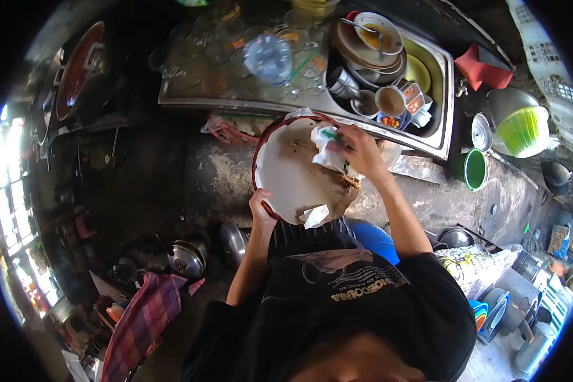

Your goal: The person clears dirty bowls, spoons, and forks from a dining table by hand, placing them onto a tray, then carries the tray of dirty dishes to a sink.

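A large round tray, white inside with a dark red rim, is tilted in front of my body. My left hand grips its lower left rim. Over the tray's upper right part, my right hand has its fingers closed on crumpled white tissue with a bit of green at it. Brown food scraps lie below that hand, near the right rim. A folded white paper piece rests at the tray's bottom edge.
Beyond the tray, a metal sink holds stacked dirty dishes and bowls. Its drainboard carries a clear plastic container and glasses. A green bucket stands at the right; metal pots are low at the left.
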A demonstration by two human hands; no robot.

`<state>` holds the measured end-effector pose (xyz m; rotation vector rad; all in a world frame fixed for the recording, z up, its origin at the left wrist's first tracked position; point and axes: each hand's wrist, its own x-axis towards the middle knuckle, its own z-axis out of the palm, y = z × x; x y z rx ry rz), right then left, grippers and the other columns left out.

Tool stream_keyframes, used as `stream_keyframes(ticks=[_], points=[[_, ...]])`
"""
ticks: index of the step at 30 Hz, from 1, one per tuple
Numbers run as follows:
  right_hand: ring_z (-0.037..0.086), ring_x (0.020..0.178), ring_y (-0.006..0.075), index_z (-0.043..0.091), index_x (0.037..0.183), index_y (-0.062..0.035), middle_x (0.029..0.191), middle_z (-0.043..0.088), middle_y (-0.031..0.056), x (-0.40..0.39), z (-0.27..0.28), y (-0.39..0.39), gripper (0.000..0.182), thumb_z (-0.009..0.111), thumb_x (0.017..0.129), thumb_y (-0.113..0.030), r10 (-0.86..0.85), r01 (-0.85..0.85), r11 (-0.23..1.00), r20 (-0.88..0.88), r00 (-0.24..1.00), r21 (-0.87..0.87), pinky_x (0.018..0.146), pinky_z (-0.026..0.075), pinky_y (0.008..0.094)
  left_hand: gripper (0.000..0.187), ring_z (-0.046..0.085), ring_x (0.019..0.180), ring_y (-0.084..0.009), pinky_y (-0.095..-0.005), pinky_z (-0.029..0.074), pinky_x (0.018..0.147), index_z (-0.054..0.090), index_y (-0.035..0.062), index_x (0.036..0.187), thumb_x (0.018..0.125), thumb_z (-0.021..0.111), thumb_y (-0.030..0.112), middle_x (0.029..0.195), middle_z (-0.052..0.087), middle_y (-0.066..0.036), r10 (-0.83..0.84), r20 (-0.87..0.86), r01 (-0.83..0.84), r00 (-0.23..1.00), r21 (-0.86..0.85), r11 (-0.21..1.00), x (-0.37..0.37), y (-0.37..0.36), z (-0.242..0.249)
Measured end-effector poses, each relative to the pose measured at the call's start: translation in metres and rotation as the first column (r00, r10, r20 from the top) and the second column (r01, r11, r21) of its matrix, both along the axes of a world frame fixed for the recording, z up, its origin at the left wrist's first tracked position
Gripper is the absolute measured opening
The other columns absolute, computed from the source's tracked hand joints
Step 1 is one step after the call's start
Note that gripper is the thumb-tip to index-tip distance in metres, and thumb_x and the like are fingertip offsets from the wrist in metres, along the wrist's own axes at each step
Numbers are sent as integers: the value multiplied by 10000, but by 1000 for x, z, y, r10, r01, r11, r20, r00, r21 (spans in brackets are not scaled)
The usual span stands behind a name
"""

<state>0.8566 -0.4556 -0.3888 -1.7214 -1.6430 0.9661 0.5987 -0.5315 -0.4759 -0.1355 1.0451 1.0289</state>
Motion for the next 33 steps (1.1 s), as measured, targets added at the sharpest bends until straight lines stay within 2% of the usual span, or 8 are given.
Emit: stream_keyframes(ticks=[3,6,14,22,27,29,31,33], points=[[507,772,34,608,1040,29,881,617,-25,-6,-10,2,248,610,841,-119,-111,-35,942,-410,905,-333,684,436,224,389,577,849,-264,-368,482,767,547,-37,982,654,498,166,900,583,-123,21,-8,-21,1000,3,1000,-31,-13,-5],[567,800,65,624,1000,2,908,639,24,-22,-25,0,166,553,866,-66,-227,-145,904,-739,634,-403,700,456,205,378,577,845,-255,-366,485,755,553,-28,967,651,492,170,890,585,-115,34,-6,-35,999,-29,999,-61,-23,-6],[615,846,134,592,1012,-28,947,641,48,-80,-59,3,150,509,897,-77,-435,-326,790,-849,299,-519,772,501,275,246,566,727,-226,-336,471,679,563,39,850,641,513,160,802,580,-71,142,-84,-149,986,-85,985,-128,-49,-32],[601,943,175,539,1145,-33,1072,610,77,-154,-134,22,268,469,913,-147,-562,-391,707,-804,195,-589,831,495,327,224,583,740,-217,-332,473,678,590,40,823,663,501,170,795,597,-55,282,-111,-287,953,-29,958,-187,-69,-83],[599,909,214,523,1116,-14,1045,603,94,-176,-222,85,259,387,923,-123,-588,-134,771,-776,230,-623,806,498,379,295,578,838,-227,-347,465,776,580,20,913,661,502,151,860,603,-72,328,-73,-328,942,6,945,-225,-76,-132],[566,980,211,514,1130,-58,1054,588,91,-184,-267,124,253,397,913,-115,-628,191,775,-697,345,-603,845,476,350,301,576,842,-227,-348,460,782,580,17,915,660,506,158,864,603,-70,370,-103,-371,923,12,929,-236,-75,-150],[482,1119,345,526,1137,-50,1221,513,171,-180,-303,159,402,566,835,-313,-400,282,879,-273,875,-384,953,387,420,307,574,843,-227,-350,455,787,580,15,917,658,511,165,869,602,-68,408,-125,-410,905,9,912,-244,-74,-168],[403,1214,330,466,1248,-89,1304,450,161,-184,-303,177,601,533,803,-488,-66,109,960,170,983,-258,1003,316,392,311,572,842,-227,-352,452,789,580,13,918,655,515,166,873,602,-66,432,-138,-433,891,22,901,-248,-68,-178]])
